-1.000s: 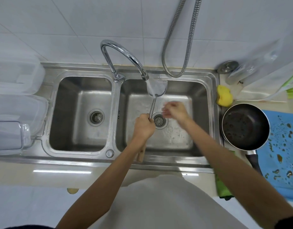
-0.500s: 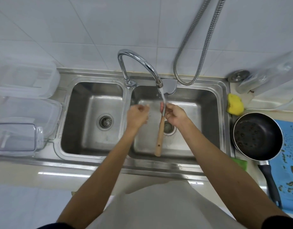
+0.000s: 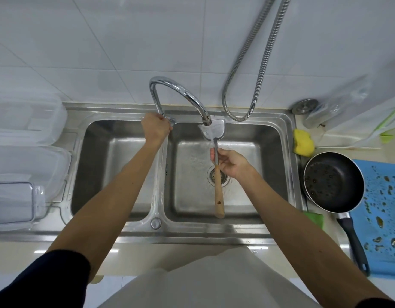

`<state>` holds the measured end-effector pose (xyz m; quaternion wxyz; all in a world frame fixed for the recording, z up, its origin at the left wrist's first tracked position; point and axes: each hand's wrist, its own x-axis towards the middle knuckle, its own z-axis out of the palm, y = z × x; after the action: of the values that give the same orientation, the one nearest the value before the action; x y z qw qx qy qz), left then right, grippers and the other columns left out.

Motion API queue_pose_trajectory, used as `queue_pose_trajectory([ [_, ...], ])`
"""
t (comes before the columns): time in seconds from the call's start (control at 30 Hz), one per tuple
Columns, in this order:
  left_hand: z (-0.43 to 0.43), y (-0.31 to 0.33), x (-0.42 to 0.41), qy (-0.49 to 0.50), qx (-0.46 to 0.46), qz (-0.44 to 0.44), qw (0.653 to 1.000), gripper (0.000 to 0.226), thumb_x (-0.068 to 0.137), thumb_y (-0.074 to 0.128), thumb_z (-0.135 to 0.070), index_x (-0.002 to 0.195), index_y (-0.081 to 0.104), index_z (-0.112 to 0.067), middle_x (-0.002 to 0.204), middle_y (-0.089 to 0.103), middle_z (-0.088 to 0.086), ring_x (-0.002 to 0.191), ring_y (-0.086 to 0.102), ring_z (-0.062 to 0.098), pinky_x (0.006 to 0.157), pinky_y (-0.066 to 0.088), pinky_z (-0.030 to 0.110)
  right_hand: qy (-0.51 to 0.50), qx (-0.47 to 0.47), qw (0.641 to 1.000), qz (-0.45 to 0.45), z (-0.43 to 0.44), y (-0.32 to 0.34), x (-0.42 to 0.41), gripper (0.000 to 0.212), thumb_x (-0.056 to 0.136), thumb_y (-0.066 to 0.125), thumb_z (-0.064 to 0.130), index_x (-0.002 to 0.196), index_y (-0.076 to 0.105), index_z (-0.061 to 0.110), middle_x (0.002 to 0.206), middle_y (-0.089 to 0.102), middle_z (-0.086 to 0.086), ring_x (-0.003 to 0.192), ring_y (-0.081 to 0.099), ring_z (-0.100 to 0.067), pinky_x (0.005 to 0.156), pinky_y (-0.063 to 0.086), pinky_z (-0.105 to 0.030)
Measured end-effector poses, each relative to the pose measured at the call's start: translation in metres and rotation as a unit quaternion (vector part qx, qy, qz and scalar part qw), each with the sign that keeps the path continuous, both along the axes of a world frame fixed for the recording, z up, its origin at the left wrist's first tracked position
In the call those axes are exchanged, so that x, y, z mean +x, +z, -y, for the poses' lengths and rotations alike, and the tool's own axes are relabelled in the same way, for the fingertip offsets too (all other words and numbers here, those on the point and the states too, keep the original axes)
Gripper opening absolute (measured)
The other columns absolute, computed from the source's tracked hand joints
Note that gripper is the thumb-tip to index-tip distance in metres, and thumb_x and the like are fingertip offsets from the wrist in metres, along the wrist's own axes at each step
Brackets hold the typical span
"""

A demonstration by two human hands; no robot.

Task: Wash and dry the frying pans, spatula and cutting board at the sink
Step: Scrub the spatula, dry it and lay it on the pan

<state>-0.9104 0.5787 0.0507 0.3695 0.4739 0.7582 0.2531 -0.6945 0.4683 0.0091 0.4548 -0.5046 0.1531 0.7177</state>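
the spatula (image 3: 217, 185) stands upright over the right basin of the sink (image 3: 270, 152), its blade at the back edge directly under the spout of the tap (image 3: 181, 94) and its wooden handle hanging over the drain (image 3: 211, 174). the right hand (image 3: 231, 164) pinches the metal shank, fingers (image 3: 223, 158) closed narrow round it. the left hand (image 3: 156, 127) wraps the tap's base at the divider between the basins, fingers curled on it, the lever hidden beneath. this looks like rinsing the spatula while setting the flow, though i cannot tell whether water is running. to do it well, centre the blade under the spout, roll the shank so both faces rinse, tilt it so runoff drops into the basin rather than down the wood, and move the lever gently to limit splash. the frying pan (image 3: 333, 182) and blue cutting board (image 3: 383, 214) sit on the desk (image 3: 169, 254) at the sink's right edge.
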Motion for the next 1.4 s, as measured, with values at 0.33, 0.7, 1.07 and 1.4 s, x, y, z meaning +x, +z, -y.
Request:
queue_pose_trajectory([
  [0.33,-0.03,-0.01,0.009,-0.067,0.015,-0.063,0.996,0.017,0.079,0.057,-0.006,0.073,0.072,-0.001,0.072,0.073,0.012,0.072,0.071,0.021,0.058,0.05,0.026,0.073,-0.03,0.994,0.07,0.026,0.002,0.007,0.009,0.094,0.068,0.005,0.085,0.066,0.003,0.072,0.063,-0.005,0.067,0.06,-0.014,0.06,0.056,-0.022],
  [0.7,0.131,0.018,0.048,-0.101,-0.144,0.213,0.961,0.019,0.099,0.06,-0.022,0.085,0.065,-0.01,0.082,0.069,0.011,0.051,0.065,0.009,0.052,0.055,0.024,0.079,0.035,0.984,0.156,0.069,0.014,0.014,0.01,0.092,0.069,0.002,0.082,0.066,0.002,0.063,0.064,-0.008,0.053,0.063,-0.016,0.054,0.056,-0.026],
  [1.07,0.275,0.023,0.113,-0.095,-0.343,0.373,0.857,0.041,0.105,0.048,-0.03,0.118,0.057,0.008,0.068,0.056,0.006,0.045,0.047,0.011,0.039,0.038,0.021,0.012,0.09,0.96,0.265,0.145,0.024,0.03,0.023,0.084,0.077,-0.003,0.102,0.063,-0.005,0.072,0.073,-0.01,0.064,0.071,-0.022,0.063,0.06,-0.032],
  [1.4,0.299,0.009,0.127,-0.106,-0.372,0.31,0.869,0.035,0.107,0.04,-0.026,0.099,0.06,0.002,0.059,0.039,-0.002,0.042,0.028,0.005,0.034,0.021,0.017,0.413,0.129,0.644,0.63,0.222,-0.008,0.108,0.049,0.1,0.06,0.028,0.145,0.051,0.011,0.149,0.052,-0.013,0.14,0.044,-0.032,0.119,0.029,-0.04],
])
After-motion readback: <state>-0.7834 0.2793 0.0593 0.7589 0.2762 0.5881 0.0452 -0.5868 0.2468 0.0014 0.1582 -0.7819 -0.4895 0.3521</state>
